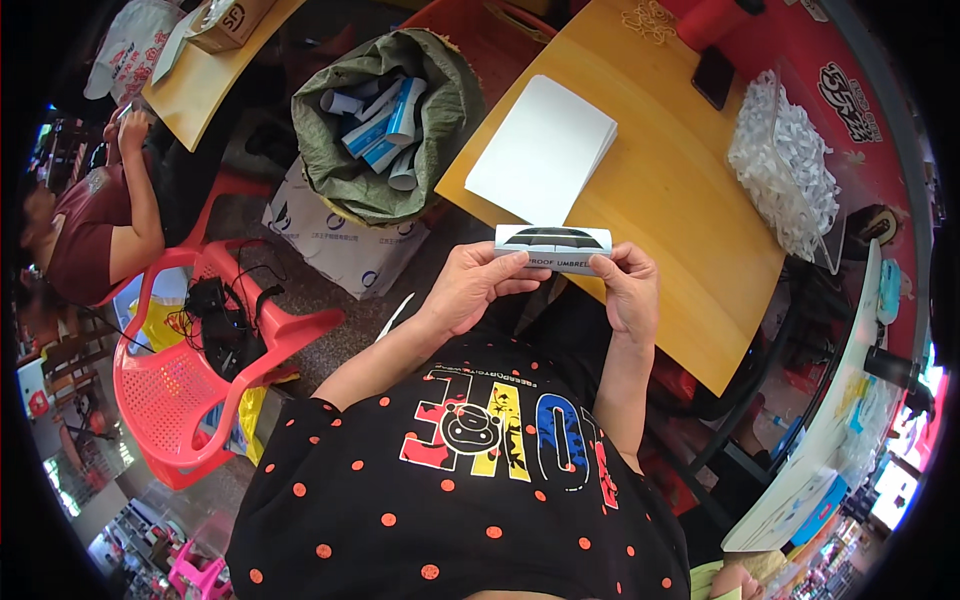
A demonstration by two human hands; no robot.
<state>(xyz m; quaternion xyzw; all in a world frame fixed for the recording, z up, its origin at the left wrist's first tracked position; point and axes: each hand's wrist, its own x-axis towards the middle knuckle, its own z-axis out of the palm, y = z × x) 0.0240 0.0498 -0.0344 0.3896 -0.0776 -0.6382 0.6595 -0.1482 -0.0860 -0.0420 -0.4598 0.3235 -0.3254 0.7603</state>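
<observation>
In front of my chest, level with the table's near edge, I hold a pale printed paper tube sideways, with a dark umbrella picture on it. My left hand pinches its left end, thumb on the front and fingers beneath. The right end is between the thumb and fingers of my right hand. Just beyond the tube, a stack of white sheets lies on the wooden table. To the left, an open green woven sack contains several blue and white paper tubes.
A clear bin heaped with white strips stands at the table's right edge, near a dark phone. Rubber bands lie at the back. A red plastic chair holds black cables; a seated person is beyond it.
</observation>
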